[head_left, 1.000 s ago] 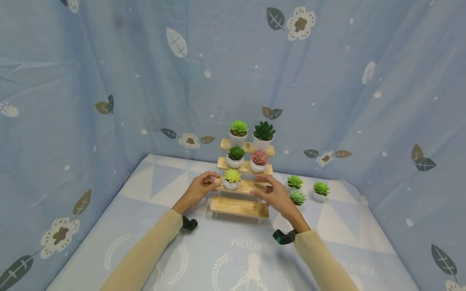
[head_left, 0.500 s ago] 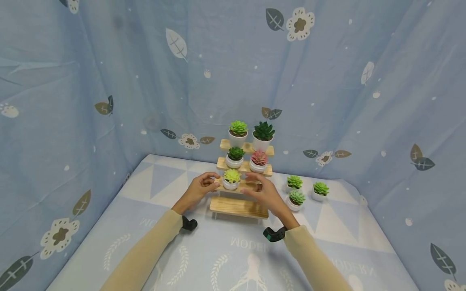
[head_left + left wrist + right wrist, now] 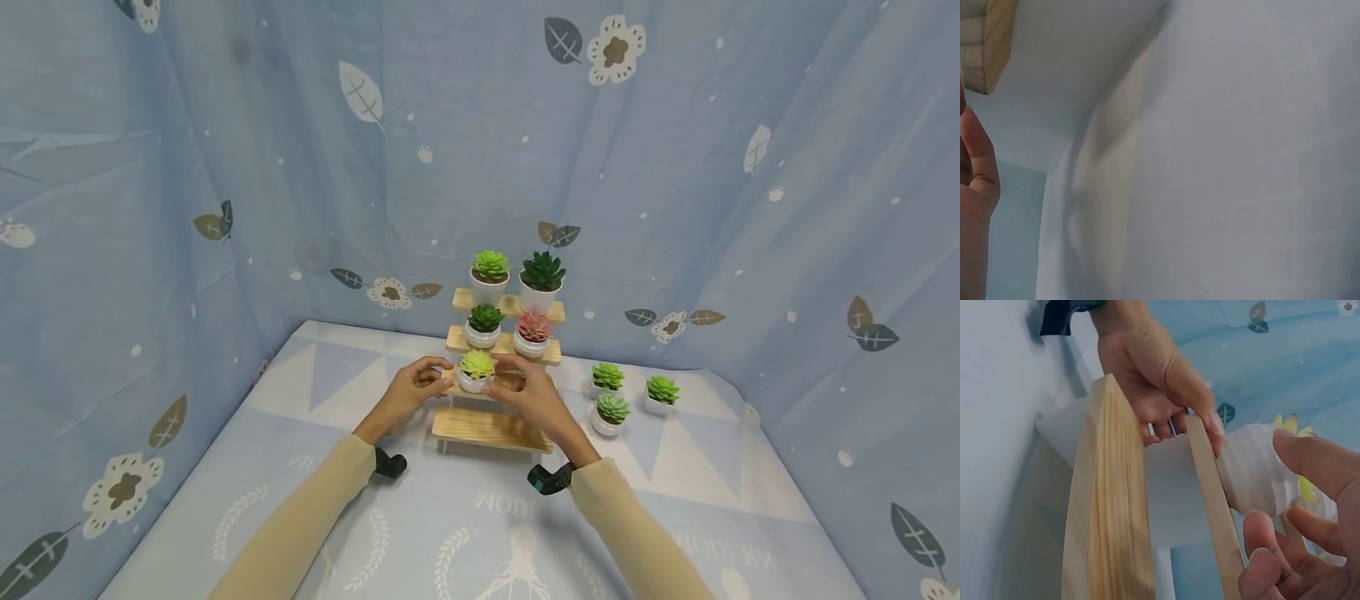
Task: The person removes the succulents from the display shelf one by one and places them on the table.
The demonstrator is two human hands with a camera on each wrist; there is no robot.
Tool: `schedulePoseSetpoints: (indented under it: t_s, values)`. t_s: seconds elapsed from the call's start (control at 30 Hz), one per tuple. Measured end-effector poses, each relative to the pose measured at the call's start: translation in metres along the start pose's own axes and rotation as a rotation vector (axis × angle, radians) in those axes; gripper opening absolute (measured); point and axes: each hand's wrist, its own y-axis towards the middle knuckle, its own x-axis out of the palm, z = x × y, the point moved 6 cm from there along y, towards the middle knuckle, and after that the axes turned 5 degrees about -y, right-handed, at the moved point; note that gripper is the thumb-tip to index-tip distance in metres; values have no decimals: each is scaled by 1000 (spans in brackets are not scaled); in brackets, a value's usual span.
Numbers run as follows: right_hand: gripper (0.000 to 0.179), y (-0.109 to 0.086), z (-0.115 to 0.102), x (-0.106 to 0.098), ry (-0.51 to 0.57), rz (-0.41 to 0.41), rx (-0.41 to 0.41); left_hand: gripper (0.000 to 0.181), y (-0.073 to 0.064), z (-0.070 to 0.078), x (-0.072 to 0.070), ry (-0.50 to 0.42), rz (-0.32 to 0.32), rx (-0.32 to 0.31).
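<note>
A tiered wooden plant stand (image 3: 491, 427) with white supports stands on the table. On its second tier from the bottom sits a yellow-green potted succulent (image 3: 476, 367) in a ribbed white pot. My right hand (image 3: 531, 396) has thumb and fingers around that pot (image 3: 1254, 469), seen closely in the right wrist view. With thumb on the plank's edge and fingers curled below, my left hand (image 3: 1147, 372) holds the left end of the same tier (image 3: 1213, 500). Only part of the left hand (image 3: 977, 162) and a wooden plank end (image 3: 994, 44) show in the left wrist view.
Bright green (image 3: 491, 273) and dark green (image 3: 542, 279) succulents occupy the top tier. Below them are a green one (image 3: 483, 325) and a pink one (image 3: 532, 333). Several succulents, including a pale green one (image 3: 611, 410), stand on the table to the right. Patterned curtains (image 3: 480, 150) surround the table.
My right hand has moved left along the tier, from its right end to the yellow-green succulent's pot, and now pinches it. The left hand has stayed in place.
</note>
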Motion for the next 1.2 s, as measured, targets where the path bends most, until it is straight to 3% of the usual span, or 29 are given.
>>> schedulePoseSetpoints:
  t_s: [0.33, 0.87, 1.2]
  values:
    - [76, 2, -6, 11, -108, 41, 31, 38, 0, -5, 1, 0, 5, -12]
    - [72, 2, -7, 18, -1, 60, 49, 40, 0, -5, 0, -10, 13, -20]
    - [71, 1, -9, 18, -42, 89, 48, 40, 0, -4, -1, -8, 7, -4]
